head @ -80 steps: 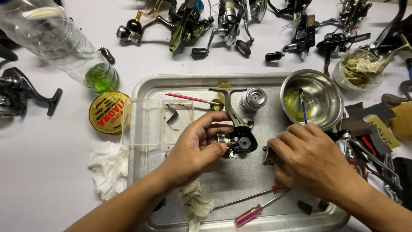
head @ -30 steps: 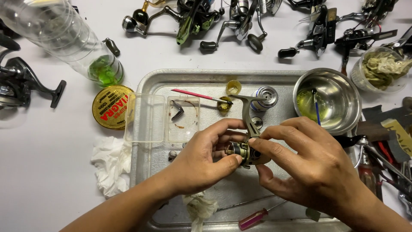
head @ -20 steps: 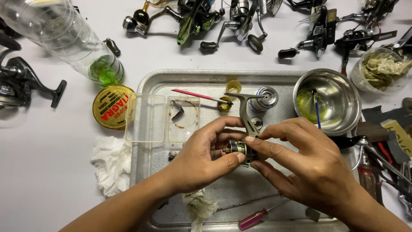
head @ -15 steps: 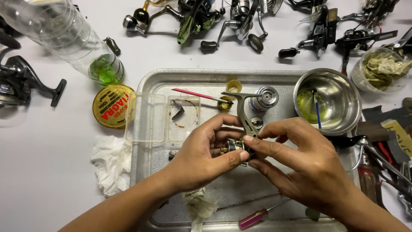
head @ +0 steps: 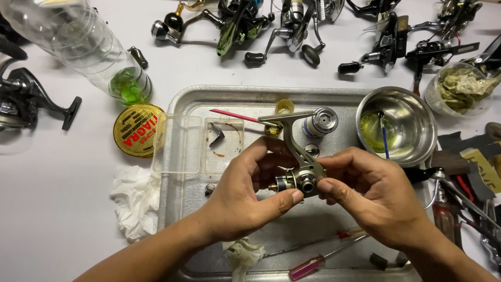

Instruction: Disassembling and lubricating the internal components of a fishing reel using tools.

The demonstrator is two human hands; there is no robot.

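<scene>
Head view: left hand point(head: 245, 201) and right hand point(head: 373, 201) both closed around the reel body point(head: 302, 180), held just above the metal tray point(head: 209, 99) at centre. Steel bowl point(head: 417, 112) at 2 o'clock, yellow tin point(head: 138, 130) at 9 o'clock, screwdrivers point(head: 318, 256) at 6.
</scene>
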